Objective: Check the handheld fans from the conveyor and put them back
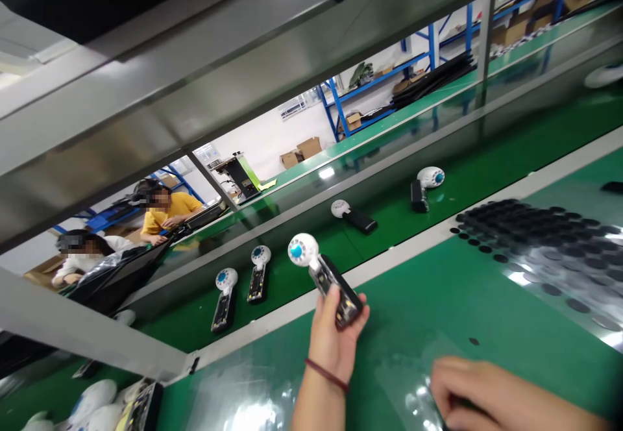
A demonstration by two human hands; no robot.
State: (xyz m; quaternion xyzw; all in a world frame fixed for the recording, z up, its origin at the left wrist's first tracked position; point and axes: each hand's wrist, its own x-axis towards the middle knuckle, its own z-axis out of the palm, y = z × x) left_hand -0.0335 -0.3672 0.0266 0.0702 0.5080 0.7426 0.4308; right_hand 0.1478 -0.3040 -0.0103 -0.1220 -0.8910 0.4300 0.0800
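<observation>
Gadget (327, 274), with a round white head, blue centre and black handle with inner parts exposed: held off the surface, seen against the seam between workbench (403, 307) and green belt (389, 226). Left hand (335, 327), dark red band (327, 375) at the wrist, is closed around the handle's lower end. Right hand (467, 389) is low over the workbench, fingers curled, blurred; I cannot tell whether it grips anything. Black discs (535, 236) lie spread beyond it. Four similar units (257, 274) lie nearby on the belt. Two co-workers (170, 210) sit across the line, far left.
</observation>
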